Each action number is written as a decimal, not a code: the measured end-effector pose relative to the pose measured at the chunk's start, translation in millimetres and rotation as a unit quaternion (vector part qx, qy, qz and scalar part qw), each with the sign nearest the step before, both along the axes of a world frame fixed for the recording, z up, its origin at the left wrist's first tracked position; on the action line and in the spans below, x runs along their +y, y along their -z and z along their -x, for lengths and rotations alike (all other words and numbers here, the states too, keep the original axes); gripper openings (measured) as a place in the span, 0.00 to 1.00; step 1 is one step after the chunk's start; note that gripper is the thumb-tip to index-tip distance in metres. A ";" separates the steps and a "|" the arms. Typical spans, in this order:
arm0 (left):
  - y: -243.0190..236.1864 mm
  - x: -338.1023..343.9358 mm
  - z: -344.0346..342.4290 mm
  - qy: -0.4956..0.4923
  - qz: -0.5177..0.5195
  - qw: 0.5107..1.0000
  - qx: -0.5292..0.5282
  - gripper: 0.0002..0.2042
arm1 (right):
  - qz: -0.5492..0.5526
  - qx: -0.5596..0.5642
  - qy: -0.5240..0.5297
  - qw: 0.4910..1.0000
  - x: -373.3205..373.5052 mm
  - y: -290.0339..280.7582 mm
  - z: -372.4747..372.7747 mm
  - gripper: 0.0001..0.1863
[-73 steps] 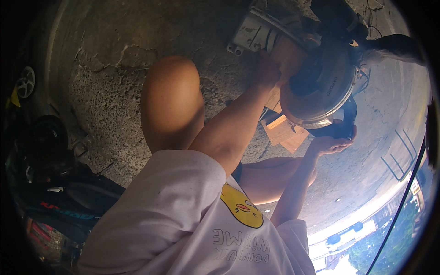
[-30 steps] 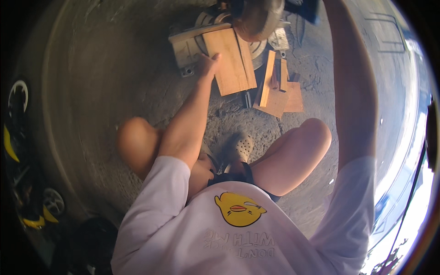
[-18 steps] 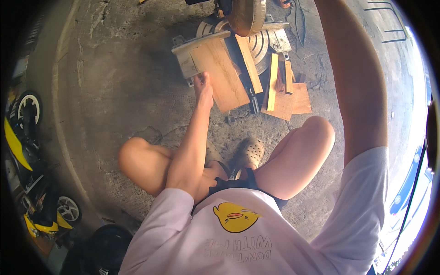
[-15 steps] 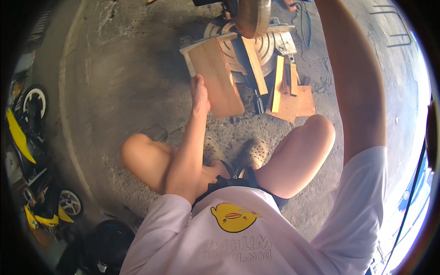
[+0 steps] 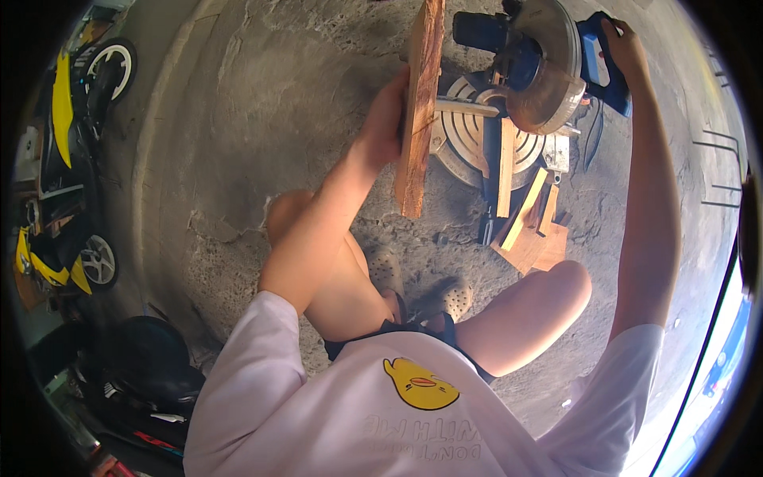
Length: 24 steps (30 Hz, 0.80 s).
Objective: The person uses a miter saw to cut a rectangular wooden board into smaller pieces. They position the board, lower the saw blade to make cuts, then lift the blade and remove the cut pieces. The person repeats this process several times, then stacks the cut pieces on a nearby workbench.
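My left hand [image 5: 386,119] grips a thick wooden board [image 5: 420,119], held up with its rough reddish edge facing me, left of the saw. Its fingers are partly hidden behind the board. At the upper right, my right hand [image 5: 626,52] is closed on the blue handle [image 5: 596,60] of a mitre saw. The saw's round blade guard [image 5: 548,99] is raised over its slotted grey base [image 5: 461,147]. One narrow wood strip [image 5: 505,171] lies across the base, pointing toward me.
In front of the saw, wood strips [image 5: 524,211] rest on flat wood pieces [image 5: 524,250] on the rough concrete floor [image 5: 262,103]. My clogs [image 5: 455,299] are close by. Yellow-and-black motorbikes [image 5: 60,111] stand at the left, with a black seat [image 5: 151,358] at the lower left.
The board has been lifted off the saw base and tilted from flat-facing to edge-on. My view has shifted, bringing the whole saw and my right hand on its handle into sight.
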<state>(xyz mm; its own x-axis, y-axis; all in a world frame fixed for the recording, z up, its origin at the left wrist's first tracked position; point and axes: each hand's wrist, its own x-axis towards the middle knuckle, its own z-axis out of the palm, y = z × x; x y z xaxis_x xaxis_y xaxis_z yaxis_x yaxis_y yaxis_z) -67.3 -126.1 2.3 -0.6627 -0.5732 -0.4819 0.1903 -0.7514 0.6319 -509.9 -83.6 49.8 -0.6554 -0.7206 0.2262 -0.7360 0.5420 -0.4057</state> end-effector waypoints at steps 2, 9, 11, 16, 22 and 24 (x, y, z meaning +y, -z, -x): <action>-7.7 4.7 3.0 -0.010 -0.023 1.000 0.003 0.18 | 0.000 -0.018 0.011 1.000 -0.4 -0.1 -6.0 0.31; 5.7 0.7 20.1 -0.062 0.031 0.998 0.003 0.23 | -0.016 -0.025 0.033 0.999 5.6 -6.0 -10.9 0.31; 7.0 -0.8 21.9 -0.076 0.066 0.995 -0.017 0.25 | -0.006 -0.029 0.026 0.999 4.8 -2.2 -10.4 0.31; -3.7 -6.6 18.2 -0.134 0.112 0.985 0.003 0.25 | -0.023 0.017 0.011 1.000 -4.3 -5.0 -10.5 0.32; -50.0 -8.0 44.2 -0.216 0.379 0.887 -0.153 0.23 | -0.092 0.020 -0.046 0.994 39.7 -14.5 29.3 0.28; -86.6 -22.0 10.1 -0.218 0.389 0.861 -0.245 0.21 | -0.117 0.096 -0.062 0.986 25.8 -45.0 -43.4 0.29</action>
<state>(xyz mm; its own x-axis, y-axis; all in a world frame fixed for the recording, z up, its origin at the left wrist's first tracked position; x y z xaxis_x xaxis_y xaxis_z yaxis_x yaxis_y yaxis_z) -77.5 -148.1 88.8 -0.1301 -0.9915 -0.0004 -0.0849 0.0107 0.9963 -466.5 -57.8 94.8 -0.5195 -0.8401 0.1562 -0.8540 0.5047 -0.1262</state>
